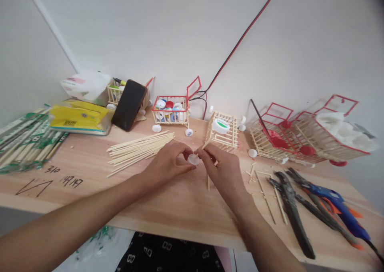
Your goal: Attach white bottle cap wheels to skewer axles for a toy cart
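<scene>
My left hand pinches the rim of a small white bottle cap between thumb and index finger, above the wooden table. My right hand is closed on a thin wooden stick, whose lower end meets the cap. Just behind my right hand lies a small cart frame of sticks with white cap wheels, and a white cap with a green label rests on it. A pile of loose sticks lies beyond my left hand.
A cart filled with caps stands near the wall. Farther left are a phone, a yellow pack and wrapped stick bundles. To the right are red-trimmed carts, cutters and a blue glue gun.
</scene>
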### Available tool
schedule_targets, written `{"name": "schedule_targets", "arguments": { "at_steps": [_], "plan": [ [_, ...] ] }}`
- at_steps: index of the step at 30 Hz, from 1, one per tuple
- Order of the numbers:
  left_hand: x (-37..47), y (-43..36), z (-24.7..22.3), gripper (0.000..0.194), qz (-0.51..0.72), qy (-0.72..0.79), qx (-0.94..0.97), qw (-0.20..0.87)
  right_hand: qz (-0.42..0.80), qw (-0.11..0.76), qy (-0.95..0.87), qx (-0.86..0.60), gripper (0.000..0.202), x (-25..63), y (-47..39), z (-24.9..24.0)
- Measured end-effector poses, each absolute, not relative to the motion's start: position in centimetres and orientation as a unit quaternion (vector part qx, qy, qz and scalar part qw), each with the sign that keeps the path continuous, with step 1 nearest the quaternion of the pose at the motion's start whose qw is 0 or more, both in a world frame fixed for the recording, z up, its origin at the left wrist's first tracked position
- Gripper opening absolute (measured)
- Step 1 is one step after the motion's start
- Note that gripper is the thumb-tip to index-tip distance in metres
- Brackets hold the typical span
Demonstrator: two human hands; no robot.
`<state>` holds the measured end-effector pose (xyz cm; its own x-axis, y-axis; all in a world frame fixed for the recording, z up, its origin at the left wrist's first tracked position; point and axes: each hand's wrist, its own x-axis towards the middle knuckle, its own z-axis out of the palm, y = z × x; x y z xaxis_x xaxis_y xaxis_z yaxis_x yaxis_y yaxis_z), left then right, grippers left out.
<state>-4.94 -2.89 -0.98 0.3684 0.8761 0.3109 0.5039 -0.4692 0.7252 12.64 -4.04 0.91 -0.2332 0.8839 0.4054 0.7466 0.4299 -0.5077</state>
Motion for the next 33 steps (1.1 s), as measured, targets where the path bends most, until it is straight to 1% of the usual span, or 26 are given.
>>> {"name": "schedule_targets", "arguments": {
  "at_steps": [17, 33],
  "plan": [
    [-4.91, -3.04, -0.9, 0.017, 0.339, 0.444, 0.787, 0.263, 0.1, 0.323, -0.786, -0.518, 0.03, 12.6, -3.93, 0.86],
    [-4.96, -2.94, -1.14, 0.017, 0.345, 0.435, 0.789, 0.263, 0.11, 0.329, -0.781, -0.52, 0.022, 12.61, -4.09, 0.94]
  ]
}}
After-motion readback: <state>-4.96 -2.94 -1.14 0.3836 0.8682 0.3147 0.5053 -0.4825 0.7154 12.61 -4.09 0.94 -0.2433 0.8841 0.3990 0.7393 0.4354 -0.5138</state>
